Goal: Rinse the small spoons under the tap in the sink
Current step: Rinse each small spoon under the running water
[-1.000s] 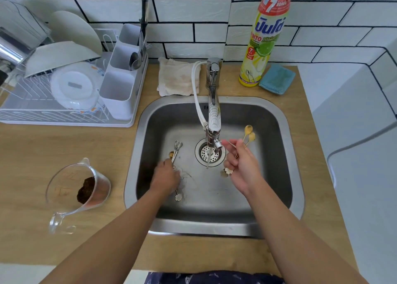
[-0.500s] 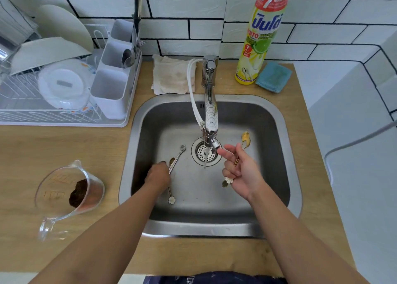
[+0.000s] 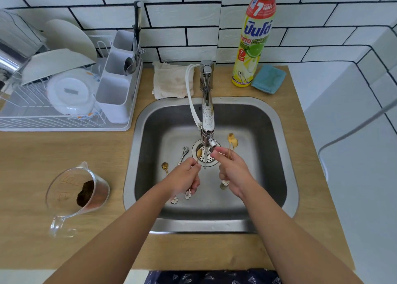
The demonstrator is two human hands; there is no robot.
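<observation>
Water runs from the tap (image 3: 207, 120) over the drain of the steel sink (image 3: 268, 120). My right hand (image 3: 233, 172) grips two small gold spoons (image 3: 232, 142), bowls up to the right of the spout, flower-shaped ends below the palm. My left hand (image 3: 185, 176) holds another small gold spoon (image 3: 199, 153) with its bowl beside the stream over the drain, its flower end (image 3: 188, 195) hanging under the fingers. On the sink floor to the left lie one more gold spoon (image 3: 165, 167) and a silver spoon (image 3: 183, 151).
A glass measuring jug (image 3: 75, 193) with dark residue stands on the wooden counter at left. Behind it sits a white dish rack (image 3: 64, 124) with plates and a cutlery holder. A cloth (image 3: 171, 80), dish soap bottle (image 3: 253, 40) and blue sponge (image 3: 268, 79) line the back edge.
My left hand has lifted a gold spoon off the sink floor and brought it up to the running water. My right hand stays by the spout with its spoons.
</observation>
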